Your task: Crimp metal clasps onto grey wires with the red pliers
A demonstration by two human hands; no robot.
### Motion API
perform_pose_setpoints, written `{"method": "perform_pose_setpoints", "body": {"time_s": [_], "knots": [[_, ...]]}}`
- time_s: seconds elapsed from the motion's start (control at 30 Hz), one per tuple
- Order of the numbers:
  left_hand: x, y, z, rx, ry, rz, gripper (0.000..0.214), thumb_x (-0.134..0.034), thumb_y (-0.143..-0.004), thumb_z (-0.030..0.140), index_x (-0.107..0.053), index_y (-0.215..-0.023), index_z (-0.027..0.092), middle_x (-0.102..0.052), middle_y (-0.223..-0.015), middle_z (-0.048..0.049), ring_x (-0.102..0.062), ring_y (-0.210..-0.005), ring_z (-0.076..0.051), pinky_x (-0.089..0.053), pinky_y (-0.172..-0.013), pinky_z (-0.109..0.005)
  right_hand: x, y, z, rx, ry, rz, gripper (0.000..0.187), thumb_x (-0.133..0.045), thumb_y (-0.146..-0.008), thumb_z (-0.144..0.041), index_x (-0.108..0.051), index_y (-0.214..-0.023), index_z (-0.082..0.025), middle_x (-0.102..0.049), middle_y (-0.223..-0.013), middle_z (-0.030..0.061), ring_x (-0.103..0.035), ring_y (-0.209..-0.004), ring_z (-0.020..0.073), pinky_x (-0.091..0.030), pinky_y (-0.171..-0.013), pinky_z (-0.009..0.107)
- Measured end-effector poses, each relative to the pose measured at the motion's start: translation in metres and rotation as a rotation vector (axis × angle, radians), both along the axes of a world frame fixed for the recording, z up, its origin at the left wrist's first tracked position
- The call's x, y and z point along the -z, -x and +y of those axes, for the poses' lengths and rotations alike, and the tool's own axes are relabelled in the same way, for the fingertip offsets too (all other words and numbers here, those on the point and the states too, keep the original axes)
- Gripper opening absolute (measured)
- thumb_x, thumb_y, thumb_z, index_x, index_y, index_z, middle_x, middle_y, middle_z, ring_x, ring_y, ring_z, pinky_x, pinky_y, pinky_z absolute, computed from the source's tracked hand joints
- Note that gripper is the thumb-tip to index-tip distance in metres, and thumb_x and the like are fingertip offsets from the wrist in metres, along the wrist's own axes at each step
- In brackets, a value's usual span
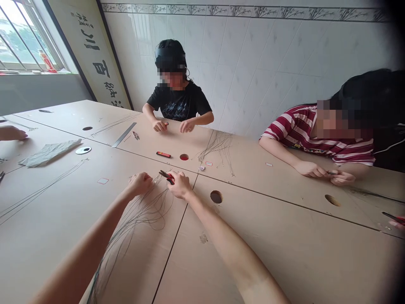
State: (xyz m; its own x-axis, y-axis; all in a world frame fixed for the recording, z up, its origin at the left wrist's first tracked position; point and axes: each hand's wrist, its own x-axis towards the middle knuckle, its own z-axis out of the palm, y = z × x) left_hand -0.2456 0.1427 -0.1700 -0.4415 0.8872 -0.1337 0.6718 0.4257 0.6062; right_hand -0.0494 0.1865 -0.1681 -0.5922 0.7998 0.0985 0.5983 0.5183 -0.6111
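Note:
Pliers [171, 179] with red and black handles are gripped in my right hand [179, 185], their dark jaws pointing left toward my left hand. My left hand [141, 185] is closed with its fingers curled together; what lies between them is too small to make out. Small shiny metal pieces [157, 179] lie on the table between the two hands. Below them a loose bundle of thin dark cords [136, 220] spreads over the table and runs down toward the front edge, passing beside my left forearm.
Across the table sit a person in black [179, 101] and one in striped red [303, 126], both handling small things. Around lie a red marker-like stick [163, 154], a steel ruler [124, 134], more cords [218, 147], a cloth [50, 153] and a round hole [217, 196].

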Motion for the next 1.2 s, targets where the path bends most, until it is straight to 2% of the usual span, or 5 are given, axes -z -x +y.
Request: {"method": "perform_pose_setpoints", "body": {"time_s": [0.17,0.37,0.77,0.93,1.2], "knots": [[-0.006,-0.002,-0.003,-0.023,-0.066,-0.183,0.020,-0.060,-0.093,0.032,-0.063,-0.094,0.012,-0.064,-0.084,-0.0013,-0.061,-0.068,-0.012,-0.053,-0.063,-0.028,0.000,0.005,-0.011,-0.190,-0.060,-0.080,0.055,-0.059,-0.074,-0.016,-0.058,-0.127,-0.031,-0.068,-0.110,0.0045,-0.049,-0.116,0.0267,-0.038,-0.093,0.041],[-0.014,0.003,-0.004,-0.020,-0.176,-0.416,0.016,-0.061,-0.093,0.029,-0.062,-0.090,0.012,-0.062,-0.074,0.0018,-0.061,-0.062,-0.011,-0.052,-0.060,-0.026,-0.005,0.017,-0.023,-0.349,-0.084,-0.155,0.065,-0.058,-0.073,-0.017,-0.051,-0.136,-0.028,-0.064,-0.120,0.0074,-0.047,-0.119,0.0265,-0.036,-0.095,0.041],[-0.038,0.006,-0.009,-0.021,-0.315,-0.547,0.039,-0.076,-0.062,0.044,-0.059,-0.085,0.016,-0.064,-0.071,0.0003,-0.035,-0.042,-0.003,-0.023,-0.040,-0.019,-0.010,0.017,-0.024,-0.328,-0.116,-0.218,0.053,-0.056,-0.075,-0.015,-0.056,-0.128,-0.024,-0.066,-0.121,0.0077,-0.045,-0.118,0.0299,-0.035,-0.095,0.046],[-0.041,-0.002,-0.009,0.079,-0.257,-0.552,0.037,-0.078,-0.058,0.043,-0.064,-0.079,0.016,-0.066,-0.069,-0.0010,-0.036,-0.042,-0.004,-0.023,-0.040,-0.019,-0.011,0.025,-0.029,-0.396,-0.118,-0.212,0.067,-0.055,-0.073,-0.013,-0.044,-0.138,-0.028,-0.056,-0.139,0.0018,-0.043,-0.121,0.0265,-0.035,-0.097,0.044],[-0.058,0.000,-0.010,0.027,-0.362,-0.548,0.035,-0.078,-0.058,0.041,-0.063,-0.077,0.016,-0.065,-0.069,-0.0018,-0.036,-0.043,-0.004,-0.022,-0.039,-0.018,-0.013,0.036,-0.024,-0.375,-0.055,-0.303,0.086,-0.057,-0.067,-0.010,-0.032,-0.149,-0.022,-0.057,-0.137,0.0093,-0.041,-0.126,0.0307,-0.033,-0.101,0.048]]}}
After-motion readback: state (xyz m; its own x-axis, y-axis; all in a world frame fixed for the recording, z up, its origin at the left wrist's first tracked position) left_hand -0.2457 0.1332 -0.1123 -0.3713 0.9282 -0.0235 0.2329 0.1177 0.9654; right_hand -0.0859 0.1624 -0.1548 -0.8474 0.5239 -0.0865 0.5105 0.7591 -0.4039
